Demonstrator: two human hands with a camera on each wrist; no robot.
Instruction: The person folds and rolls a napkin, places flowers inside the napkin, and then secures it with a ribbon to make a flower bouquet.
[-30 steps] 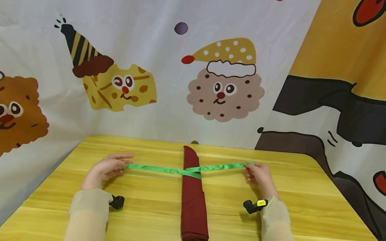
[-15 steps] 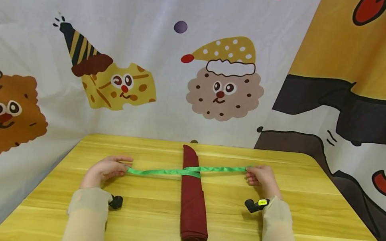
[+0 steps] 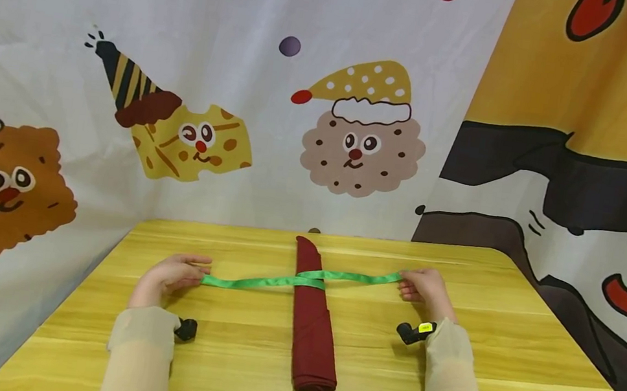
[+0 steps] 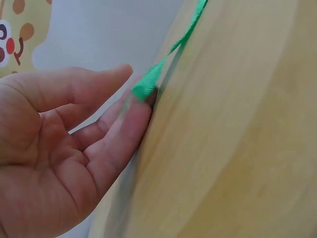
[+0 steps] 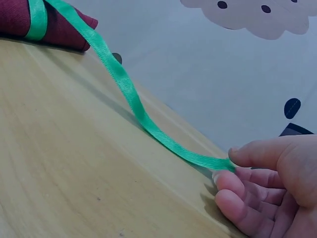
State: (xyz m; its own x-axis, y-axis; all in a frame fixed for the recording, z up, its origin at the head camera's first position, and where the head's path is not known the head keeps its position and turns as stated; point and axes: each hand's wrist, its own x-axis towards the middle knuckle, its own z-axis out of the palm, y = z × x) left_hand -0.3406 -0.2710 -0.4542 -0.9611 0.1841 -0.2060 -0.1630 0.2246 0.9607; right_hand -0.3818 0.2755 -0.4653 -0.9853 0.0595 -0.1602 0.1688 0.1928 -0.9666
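A dark red cloth (image 3: pixel 315 346), rolled into a long narrow bundle, lies on the table. A green ribbon (image 3: pixel 256 282) is wrapped around its upper part, with the two ends drawn out to either side. My left hand (image 3: pixel 171 274) holds the left end at its fingertips; in the left wrist view the thumb stands apart from the ribbon (image 4: pixel 148 84). On the other side, my right hand (image 3: pixel 425 289) pinches the right end between thumb and fingers, and the ribbon (image 5: pixel 124 87) sags between there and the cloth (image 5: pixel 64 29).
The wooden table (image 3: pixel 223 354) reaches back to a white curtain (image 3: pixel 266 196) printed with cartoon figures. A small black device (image 3: pixel 186 330) sits at the left wrist, another black device (image 3: pixel 414 333) at the right.
The ribbon's two sides have gone from nearly straight to slightly slack. My left hand has lowered its end a little, and my right hand has shifted slightly down. The cloth stays put.
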